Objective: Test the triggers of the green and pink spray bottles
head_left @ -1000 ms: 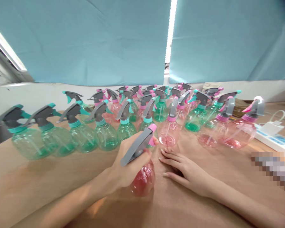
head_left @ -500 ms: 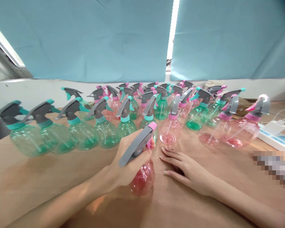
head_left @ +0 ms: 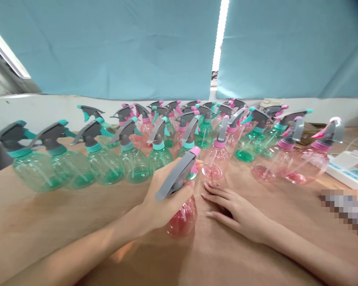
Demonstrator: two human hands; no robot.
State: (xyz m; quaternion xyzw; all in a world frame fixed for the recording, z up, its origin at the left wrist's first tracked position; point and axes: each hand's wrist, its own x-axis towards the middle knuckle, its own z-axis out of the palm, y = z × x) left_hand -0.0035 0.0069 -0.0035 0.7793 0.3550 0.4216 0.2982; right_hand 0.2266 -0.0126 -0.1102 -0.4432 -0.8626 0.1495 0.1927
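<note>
My left hand [head_left: 164, 198] is wrapped round the neck of a pink spray bottle [head_left: 181, 216] with a grey trigger head, which stands on the brown table [head_left: 62, 222] close in front of me. My right hand [head_left: 234, 208] lies flat on the table just right of that bottle, fingers stretched out and apart, holding nothing. Its fingertips point toward another pink bottle [head_left: 214, 163] a little farther back.
A row of green bottles [head_left: 77, 167] runs along the left, and more pink bottles [head_left: 298, 161] stand at the right, with several mixed ones behind. A white power strip [head_left: 350, 174] lies at the far right. Blue curtains hang behind.
The held pink bottle has shifted slightly right and a bit farther from me with my left hand. My right hand has stayed flat on the table.
</note>
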